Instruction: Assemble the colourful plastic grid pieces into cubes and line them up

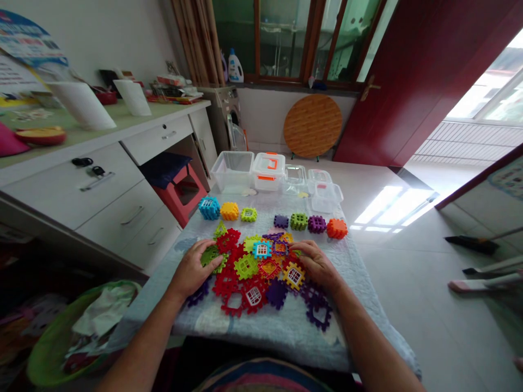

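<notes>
A loose pile of notched plastic building tiles lies on the cloth-covered table (347,321). My left hand (190,269) is at the pile's left side, thumb and fingers curved around a green tile (209,255). At the right side, my right hand (317,264) has its fingertips drawn together among the tiles; a bit of green shows by them, but what they grip is unclear. Between the hands lie a blue tile with a white window (262,249), a lime tile (245,267), a yellow tile with a white window (294,275), red tiles (224,284) and purple tiles (277,294).
Behind the pile stand stacked tiles: blue (209,208), yellow (229,210), lime (249,214), dark purple (281,221), green (299,221), purple (317,224) and orange (337,228). Farther back are a clear bin (232,170), a lidded box (269,171) and clear containers (326,196).
</notes>
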{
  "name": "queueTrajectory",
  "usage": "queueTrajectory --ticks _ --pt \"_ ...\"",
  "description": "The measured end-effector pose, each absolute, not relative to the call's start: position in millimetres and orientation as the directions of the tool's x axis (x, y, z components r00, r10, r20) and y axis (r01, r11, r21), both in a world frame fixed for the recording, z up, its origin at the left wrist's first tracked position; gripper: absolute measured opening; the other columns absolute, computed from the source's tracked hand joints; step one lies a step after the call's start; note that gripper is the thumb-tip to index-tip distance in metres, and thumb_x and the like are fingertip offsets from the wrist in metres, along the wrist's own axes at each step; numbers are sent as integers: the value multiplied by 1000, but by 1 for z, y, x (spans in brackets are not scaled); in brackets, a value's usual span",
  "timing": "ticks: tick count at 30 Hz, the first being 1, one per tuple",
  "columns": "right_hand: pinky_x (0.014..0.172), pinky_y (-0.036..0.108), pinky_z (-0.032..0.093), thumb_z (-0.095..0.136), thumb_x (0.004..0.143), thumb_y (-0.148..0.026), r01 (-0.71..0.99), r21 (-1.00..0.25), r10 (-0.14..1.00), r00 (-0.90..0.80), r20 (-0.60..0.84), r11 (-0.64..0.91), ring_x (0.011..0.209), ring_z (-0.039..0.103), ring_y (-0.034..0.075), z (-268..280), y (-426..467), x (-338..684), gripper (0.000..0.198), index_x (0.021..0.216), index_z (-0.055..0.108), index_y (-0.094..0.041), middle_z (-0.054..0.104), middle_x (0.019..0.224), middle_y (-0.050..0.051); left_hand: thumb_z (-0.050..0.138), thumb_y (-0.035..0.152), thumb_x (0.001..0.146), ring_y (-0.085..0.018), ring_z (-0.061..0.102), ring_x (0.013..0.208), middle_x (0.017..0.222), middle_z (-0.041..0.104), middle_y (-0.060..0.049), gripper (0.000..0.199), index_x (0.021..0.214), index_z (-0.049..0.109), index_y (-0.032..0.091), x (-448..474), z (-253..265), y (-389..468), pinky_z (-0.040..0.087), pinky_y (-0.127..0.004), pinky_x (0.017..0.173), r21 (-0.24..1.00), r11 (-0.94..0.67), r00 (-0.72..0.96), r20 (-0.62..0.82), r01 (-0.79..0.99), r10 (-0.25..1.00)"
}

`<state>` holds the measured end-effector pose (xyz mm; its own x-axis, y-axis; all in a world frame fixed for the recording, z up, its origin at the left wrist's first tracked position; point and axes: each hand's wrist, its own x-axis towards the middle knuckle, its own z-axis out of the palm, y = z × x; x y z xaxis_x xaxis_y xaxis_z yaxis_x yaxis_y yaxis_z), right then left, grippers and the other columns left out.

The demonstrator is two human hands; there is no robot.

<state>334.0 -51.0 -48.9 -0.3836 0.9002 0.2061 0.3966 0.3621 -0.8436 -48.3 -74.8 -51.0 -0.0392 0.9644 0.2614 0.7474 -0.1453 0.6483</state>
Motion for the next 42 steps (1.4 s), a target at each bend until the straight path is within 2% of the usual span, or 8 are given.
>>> queueTrajectory --ticks 8,12,15,23,28,34,37,42 --pt "97 43 46 55 82 -19 454 -803 911 -324 255 386 105 60 23 -48 -49 332 31 109 68 -24 68 109 6 66 54 78 -29 54 126 129 62 -10 52 115 64 19 -56 -48 -80 33 -46 114 905 -28 -140 96 425 985" --pt "94 43 47 59 81 -23 491 -768 905 -323 278 411 101 61 24 -43 -49 328 25 104 68 -22 70 104 6 69 53 76 -29 54 127 130 64 -11 52 114 64 18 -55 -48 -82 35 -45 113 973 -15 -238 71 230 969" --pt "93 43 48 60 81 -24 504 -763 909 -313 275 404 100 62 24 -41 -49 327 23 103 68 -22 71 104 6 72 52 72 -29 56 124 125 67 -12 50 107 65 17 -53 -47 -83 38 -44 111 986 -30 -301 79 164 950" --pt "96 42 47 62 83 -25 507 -741 896 -299 327 440 103 61 23 -48 -48 326 21 103 67 -23 70 106 6 71 49 70 -27 63 111 109 72 -9 41 95 66 17 -48 -44 -84 44 -43 105 985 -27 -396 95 173 913" --pt "100 46 44 58 82 -20 546 -664 859 -351 372 511 110 58 25 -36 -43 315 26 107 67 -22 68 116 8 71 48 70 -26 64 104 105 72 -8 42 97 68 16 -48 -45 -84 46 -43 102 979 -3 -376 80 202 923" --pt "104 51 37 64 78 -23 664 -532 837 -514 186 526 124 46 31 -16 -26 286 50 128 60 -22 56 139 11 70 49 74 -25 66 102 104 72 -7 39 99 68 18 -55 -55 -83 47 -39 100 962 -7 -325 99 273 941" --pt "103 49 38 65 75 -21 679 -485 815 -563 138 551 120 48 31 -14 -19 277 56 131 58 -20 61 132 12 68 49 77 -25 67 99 102 73 -6 38 100 69 19 -58 -60 -83 49 -38 97 943 0 -305 108 333 946" --pt "97 43 42 65 75 -17 649 -483 792 -583 182 588 107 56 26 -13 -19 272 40 115 66 -22 67 113 9 66 49 78 -25 67 98 100 74 -5 37 100 69 20 -60 -62 -83 52 -35 91 921 -1 -299 128 391 945"
